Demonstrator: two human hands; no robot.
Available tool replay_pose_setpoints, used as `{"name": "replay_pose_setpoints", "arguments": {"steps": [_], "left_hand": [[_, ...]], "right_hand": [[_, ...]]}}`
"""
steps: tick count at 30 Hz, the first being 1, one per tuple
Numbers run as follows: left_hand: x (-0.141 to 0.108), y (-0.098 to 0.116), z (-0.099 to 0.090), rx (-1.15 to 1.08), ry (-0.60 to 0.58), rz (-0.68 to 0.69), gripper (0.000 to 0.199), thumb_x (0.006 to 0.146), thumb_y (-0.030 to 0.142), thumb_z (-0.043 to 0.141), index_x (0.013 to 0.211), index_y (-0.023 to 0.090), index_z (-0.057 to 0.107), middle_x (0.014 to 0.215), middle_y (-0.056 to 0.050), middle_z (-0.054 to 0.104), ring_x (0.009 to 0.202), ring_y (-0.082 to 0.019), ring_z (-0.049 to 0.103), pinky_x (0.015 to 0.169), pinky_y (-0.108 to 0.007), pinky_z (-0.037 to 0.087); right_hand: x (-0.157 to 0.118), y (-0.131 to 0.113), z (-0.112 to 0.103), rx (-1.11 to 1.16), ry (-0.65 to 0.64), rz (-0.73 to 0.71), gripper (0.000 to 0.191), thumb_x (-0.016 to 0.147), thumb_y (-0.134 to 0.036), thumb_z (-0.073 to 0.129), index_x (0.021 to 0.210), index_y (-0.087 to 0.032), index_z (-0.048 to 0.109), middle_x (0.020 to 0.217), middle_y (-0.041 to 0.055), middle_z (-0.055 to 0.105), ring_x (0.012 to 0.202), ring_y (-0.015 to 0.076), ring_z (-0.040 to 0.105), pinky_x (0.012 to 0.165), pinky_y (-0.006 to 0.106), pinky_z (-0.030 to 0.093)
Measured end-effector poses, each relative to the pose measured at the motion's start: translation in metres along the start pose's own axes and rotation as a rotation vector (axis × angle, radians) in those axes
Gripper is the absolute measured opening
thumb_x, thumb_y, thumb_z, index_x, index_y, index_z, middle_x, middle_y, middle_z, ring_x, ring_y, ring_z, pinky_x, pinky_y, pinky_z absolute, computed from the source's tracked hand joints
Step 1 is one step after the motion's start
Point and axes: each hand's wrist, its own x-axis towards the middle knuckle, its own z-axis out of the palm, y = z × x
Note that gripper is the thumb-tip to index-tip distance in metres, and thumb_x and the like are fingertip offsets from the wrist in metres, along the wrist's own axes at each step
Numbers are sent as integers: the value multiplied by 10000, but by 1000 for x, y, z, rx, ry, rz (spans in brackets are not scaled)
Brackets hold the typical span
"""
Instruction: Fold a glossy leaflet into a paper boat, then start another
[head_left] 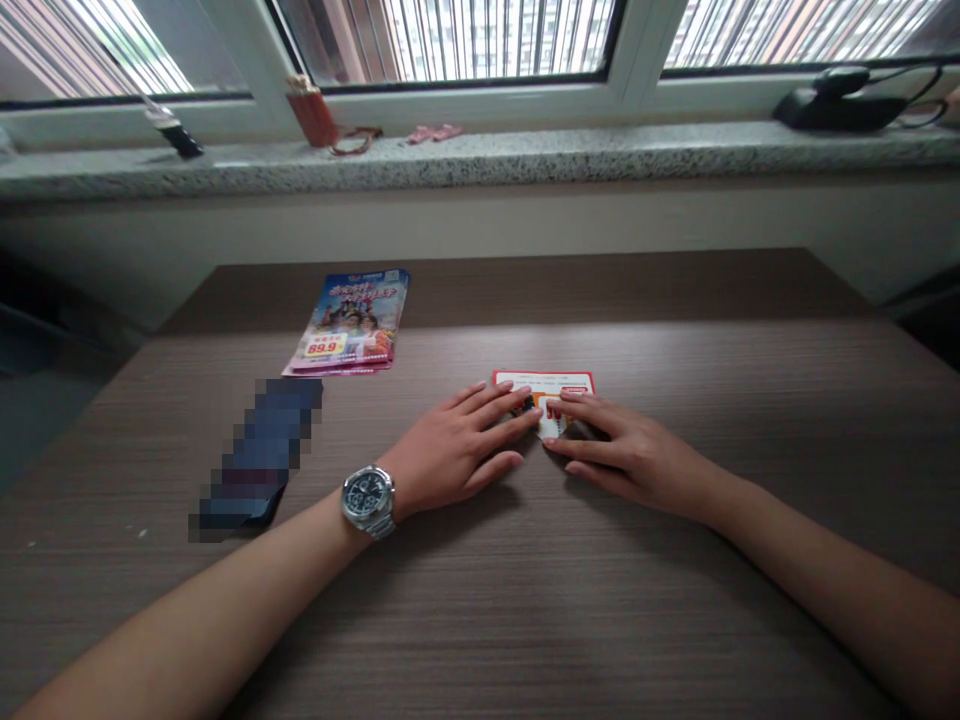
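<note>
Both hands lie flat, fingers spread, left hand (457, 450) and right hand (615, 450) pressing a folded red-and-white flyer (545, 385) onto the wood-grain counter (675, 330); no grip closes around it. Left of them a blurred phone (259, 455), beyond it a colourful leaflet (351, 320); farther off, a granite windowsill (525, 155)

Single head cam, looks fwd and down over table (675, 620) toward windowsill (480, 155), close range.
</note>
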Motion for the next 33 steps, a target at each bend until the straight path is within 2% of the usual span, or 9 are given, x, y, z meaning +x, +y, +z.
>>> {"name": "replay_pose_setpoints", "arguments": {"steps": [5,9,12,18,23,33], "left_hand": [[1,8,5,-32,-14,-17,545,1070,502,392,1588,339,347,1652,-38,353,1517,-251,347,1267,-458,248],[1,10,1,-28,-5,-24,519,1062,506,406,1552,337,422,1621,-52,405,1479,-275,399,1242,-475,291],[1,12,-1,-24,-8,-22,520,1060,506,410,1554,346,417,1609,-55,422,1463,-288,414,1227,-491,308],[0,13,-2,-23,11,-7,529,1058,502,420,1558,332,412,1609,-51,423,1477,-276,396,1248,-481,270],[0,17,-3,25,-1,2,562,1054,525,409,1569,300,393,1600,-76,433,1463,-290,411,1194,-459,352],[0,19,-2,65,-5,-25,538,1061,546,374,1551,327,407,1599,-72,437,1443,-293,436,1173,-500,323]], "right_hand": [[1,-1,-2,8,-6,-11,378,961,-258,650,1338,-268,676,1520,132,551,1420,328,495,1164,549,427],[3,-2,-3,1,-54,8,477,981,-304,624,1449,-236,564,1509,137,564,1416,300,501,1171,525,430],[5,-4,-4,13,-66,37,523,992,-309,602,1497,-224,493,1519,128,556,1416,282,502,1168,499,442],[8,-5,-4,32,-41,72,476,983,-302,611,1450,-254,533,1477,107,601,1384,281,536,1152,508,460],[10,-3,-4,5,-58,66,457,992,-316,594,1440,-245,537,1479,110,597,1377,292,539,1142,521,468],[8,-1,-3,-29,-90,57,456,1017,-317,549,1460,-212,511,1504,106,575,1390,288,519,1158,512,451]]}}
